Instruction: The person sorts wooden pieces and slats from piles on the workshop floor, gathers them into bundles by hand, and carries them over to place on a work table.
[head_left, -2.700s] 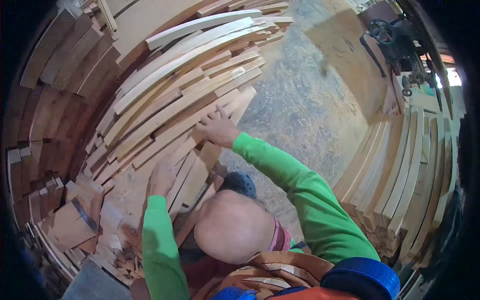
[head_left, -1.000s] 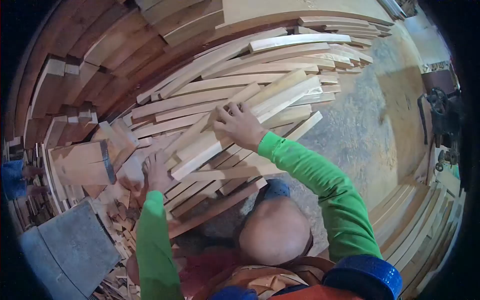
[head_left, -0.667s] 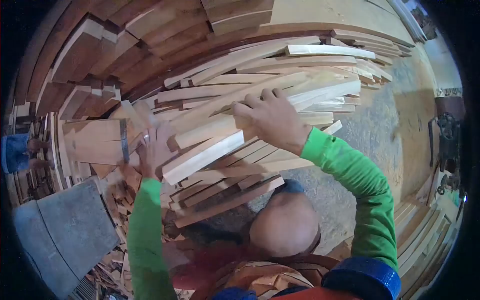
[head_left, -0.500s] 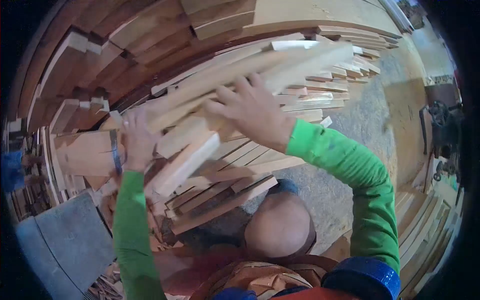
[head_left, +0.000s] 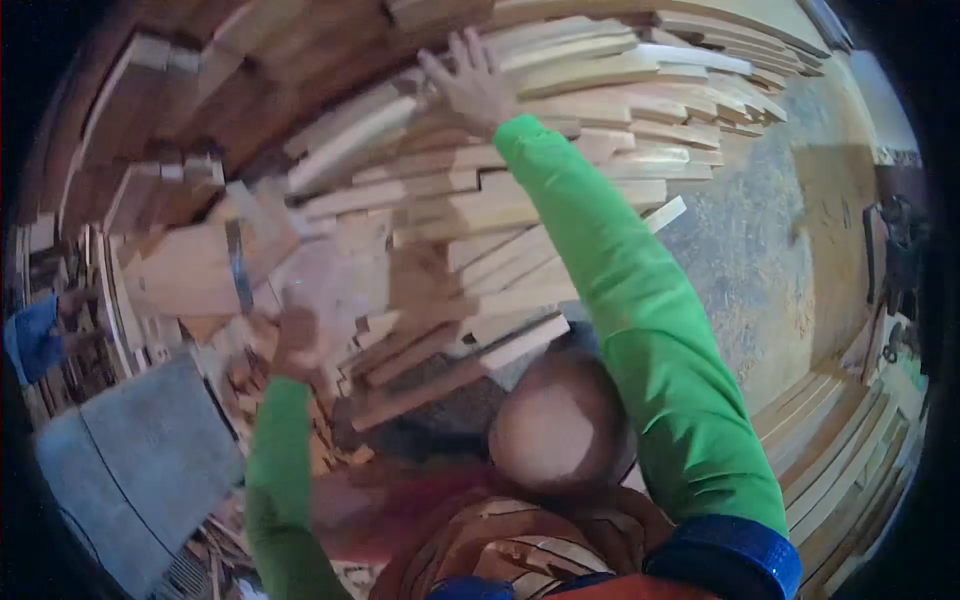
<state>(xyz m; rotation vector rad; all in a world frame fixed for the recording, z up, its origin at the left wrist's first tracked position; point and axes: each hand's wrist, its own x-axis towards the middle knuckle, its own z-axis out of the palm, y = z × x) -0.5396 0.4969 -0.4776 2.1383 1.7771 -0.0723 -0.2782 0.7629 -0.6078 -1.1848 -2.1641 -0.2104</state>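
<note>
The pile of wooden strips (head_left: 590, 72) is taken as the reference for all positions. The strips, several of them slightly curved, are laid roughly side by side in overlapping rows, with their ends staggered.

The right hand (head_left: 478, 92) is positioned over the far side of the pile, toward its left half. The fingers are extended and spread, the palm is turned down, and no strip is seen gripped; contact with the strips underneath cannot be confirmed. The right sleeve (head_left: 640, 290) is extended across the pile from its near side.

The left hand (head_left: 292, 345) is located off the near left end of the pile, apart from the right hand. It is blurred; its degree of opening, and whether anything is held, cannot be determined. Small wood offcuts (head_left: 350, 455) are scattered near it.

Left of the pile, a wide board (head_left: 180, 275) is seen, crossed by a dark band. A grey slab (head_left: 140, 460) is placed farther to the near left of the pile. Beyond its far left side, darker timbers (head_left: 155, 130) are stacked.

At the near side of the pile, a knee (head_left: 560, 425) is seen. To the right of the pile, the floor (head_left: 740, 240) is littered with shavings. A second stack of timber (head_left: 830, 440) is set to the near right.
</note>
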